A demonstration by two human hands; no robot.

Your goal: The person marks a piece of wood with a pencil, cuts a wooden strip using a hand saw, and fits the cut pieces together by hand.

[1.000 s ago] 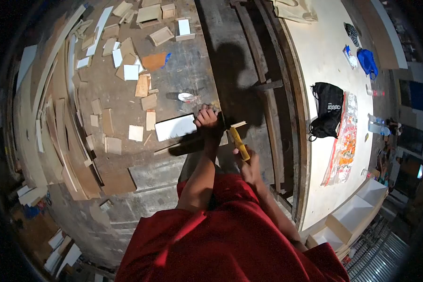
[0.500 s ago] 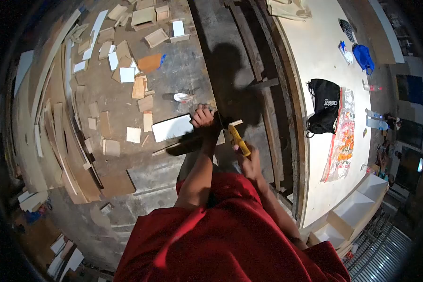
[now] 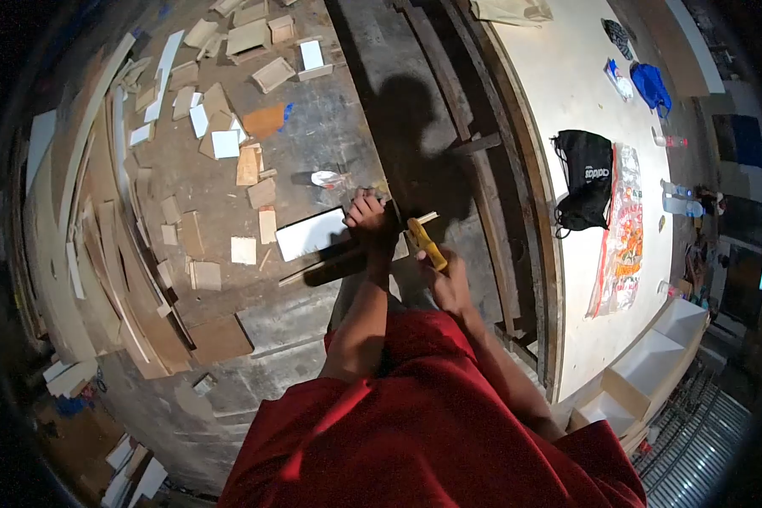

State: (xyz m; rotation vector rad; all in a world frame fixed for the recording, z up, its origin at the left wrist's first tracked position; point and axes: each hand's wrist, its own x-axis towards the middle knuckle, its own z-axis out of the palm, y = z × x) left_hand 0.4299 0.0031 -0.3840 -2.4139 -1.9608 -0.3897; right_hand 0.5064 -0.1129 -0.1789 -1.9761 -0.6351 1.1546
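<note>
The bag (image 3: 586, 182) is black with white lettering. Right of the bag, the clear plastic sheet (image 3: 625, 245) has a red edge and orange-red print; under the bag, the tabletop (image 3: 588, 343) is pale cream. Left of the bag, the tool (image 3: 426, 245) is yellow, the panel (image 3: 311, 234) white with a black edge.

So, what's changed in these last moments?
The right hand has moved slightly forward with the yellow-handled tool. The overall shift is the camera's. Nothing visibly grabbed or released: the left hand is still at the table edge, beside the white rectangular board.
</note>
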